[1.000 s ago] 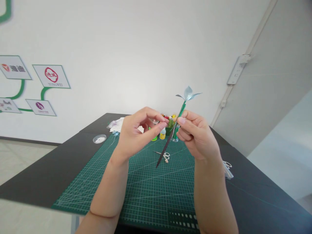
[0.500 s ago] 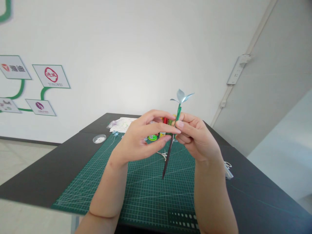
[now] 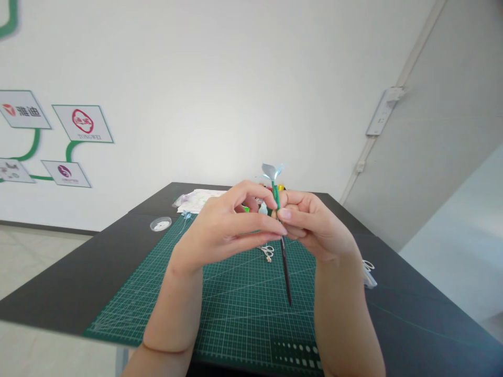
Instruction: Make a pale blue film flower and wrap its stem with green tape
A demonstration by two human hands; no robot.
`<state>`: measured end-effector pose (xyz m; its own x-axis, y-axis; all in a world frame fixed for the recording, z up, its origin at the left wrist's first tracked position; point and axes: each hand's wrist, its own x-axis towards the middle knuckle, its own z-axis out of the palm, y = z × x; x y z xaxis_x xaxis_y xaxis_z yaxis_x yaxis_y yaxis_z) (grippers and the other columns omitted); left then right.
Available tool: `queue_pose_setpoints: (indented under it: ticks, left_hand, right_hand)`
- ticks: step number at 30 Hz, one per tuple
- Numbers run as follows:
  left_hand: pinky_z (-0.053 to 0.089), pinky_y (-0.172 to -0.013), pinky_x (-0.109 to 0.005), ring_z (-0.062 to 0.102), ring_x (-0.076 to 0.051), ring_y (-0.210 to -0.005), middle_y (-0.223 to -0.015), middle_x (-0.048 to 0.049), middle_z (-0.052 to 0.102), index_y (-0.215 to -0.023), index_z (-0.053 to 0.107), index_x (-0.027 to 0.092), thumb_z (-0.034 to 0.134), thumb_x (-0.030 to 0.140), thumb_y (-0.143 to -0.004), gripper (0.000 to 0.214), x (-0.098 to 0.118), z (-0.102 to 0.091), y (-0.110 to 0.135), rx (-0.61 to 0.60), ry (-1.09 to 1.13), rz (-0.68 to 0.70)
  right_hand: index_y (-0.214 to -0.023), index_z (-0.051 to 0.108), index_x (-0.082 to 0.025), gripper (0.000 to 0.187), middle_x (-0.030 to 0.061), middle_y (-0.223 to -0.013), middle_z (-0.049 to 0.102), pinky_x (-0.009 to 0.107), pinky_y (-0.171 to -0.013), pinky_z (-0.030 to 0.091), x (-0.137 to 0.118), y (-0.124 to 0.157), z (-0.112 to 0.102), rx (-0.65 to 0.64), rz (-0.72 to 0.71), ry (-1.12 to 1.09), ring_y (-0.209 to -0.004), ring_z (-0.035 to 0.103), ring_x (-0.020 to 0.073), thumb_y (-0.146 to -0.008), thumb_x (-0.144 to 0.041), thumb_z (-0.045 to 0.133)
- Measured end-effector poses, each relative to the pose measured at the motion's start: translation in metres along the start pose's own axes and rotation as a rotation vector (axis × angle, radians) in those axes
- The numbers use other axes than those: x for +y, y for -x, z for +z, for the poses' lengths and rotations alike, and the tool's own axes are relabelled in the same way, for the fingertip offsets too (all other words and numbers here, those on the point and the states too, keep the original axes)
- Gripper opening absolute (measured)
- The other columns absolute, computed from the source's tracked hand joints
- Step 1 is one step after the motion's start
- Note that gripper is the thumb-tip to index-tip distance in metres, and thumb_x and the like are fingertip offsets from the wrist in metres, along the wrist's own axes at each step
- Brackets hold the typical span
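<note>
Between my hands I hold a dark tapered stick (image 3: 286,272), its point hanging down over the cutting mat. A green-wrapped stem (image 3: 276,196) lies along its upper end, topped by a small flower (image 3: 270,171) with pale blue, shiny petals. My right hand (image 3: 314,222) pinches the stem and stick between thumb and fingers. The fingertips of my left hand (image 3: 231,222) close on the same piece from the other side, index finger at the green part and thumb lower by the dark stick. Fingers hide the place where stem and stick meet.
A green cutting mat (image 3: 243,309) covers the middle of the black table (image 3: 98,272). Small scissors (image 3: 268,251) lie on it behind my hands. To the left are a round clear dish (image 3: 161,224) and a blue flower (image 3: 186,214); white sheets (image 3: 200,199) lie behind. A bag (image 3: 369,277) lies right.
The flower end has dipped and moved left, while the stick's point has swung right and lower. My left fingers have shifted along the piece; my right hand keeps its pinch.
</note>
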<state>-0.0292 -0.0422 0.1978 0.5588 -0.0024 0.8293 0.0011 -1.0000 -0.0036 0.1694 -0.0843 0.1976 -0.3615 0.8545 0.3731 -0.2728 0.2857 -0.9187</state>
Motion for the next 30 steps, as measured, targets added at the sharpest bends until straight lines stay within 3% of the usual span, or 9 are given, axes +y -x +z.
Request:
queue_pose_setpoints:
  ticks: [6,13,18,30]
  left_hand:
    - [0.048,-0.066,-0.025,0.050,-0.010,-0.075,-0.115,-0.0025,0.056,-0.094,0.071,0.026,0.076,0.031,-0.088,0.009,0.0023,0.0013,-0.0018,-0.031,-0.033,-0.023]
    - [0.044,-0.063,-0.024,0.047,-0.009,-0.072,-0.112,-0.0023,0.054,-0.097,0.068,0.026,0.075,0.029,-0.089,0.011,0.0035,-0.0012,-0.0009,-0.086,-0.063,-0.025]
    - [0.041,-0.060,-0.024,0.050,-0.008,-0.071,-0.112,-0.0015,0.055,-0.093,0.067,0.025,0.068,0.016,-0.092,0.009,0.0050,0.0009,0.0004,-0.046,-0.120,-0.036]
    - [0.049,-0.062,-0.024,0.064,-0.009,-0.070,-0.095,-0.0011,0.073,-0.091,0.071,0.020,0.074,0.014,-0.089,0.007,0.0086,-0.0016,-0.0005,0.072,-0.112,0.084]
  right_hand:
    - [-0.074,0.057,-0.018,0.031,-0.0131,-0.051,0.027,0.021,-0.040,0.006,0.0031,-0.0012,0.0015,0.031,-0.005,-0.007,-0.042,0.011,0.0019,-0.081,-0.037,0.080]
    - [-0.074,0.059,-0.017,0.030,-0.0123,-0.052,0.027,0.021,-0.040,0.006,0.0025,0.0001,0.0040,0.057,-0.029,-0.017,-0.041,0.013,0.0017,-0.082,-0.036,0.080]
    - [-0.074,0.060,-0.017,0.029,-0.0117,-0.052,0.028,0.019,-0.041,0.008,0.0031,0.0002,0.0038,0.049,-0.027,-0.025,-0.042,0.014,0.0016,-0.082,-0.035,0.080]
    - [-0.074,0.060,-0.017,0.026,-0.0127,-0.048,0.028,0.018,-0.039,0.008,0.0049,0.0001,0.0051,0.017,-0.145,-0.063,-0.040,0.014,0.0015,-0.085,-0.031,0.079]
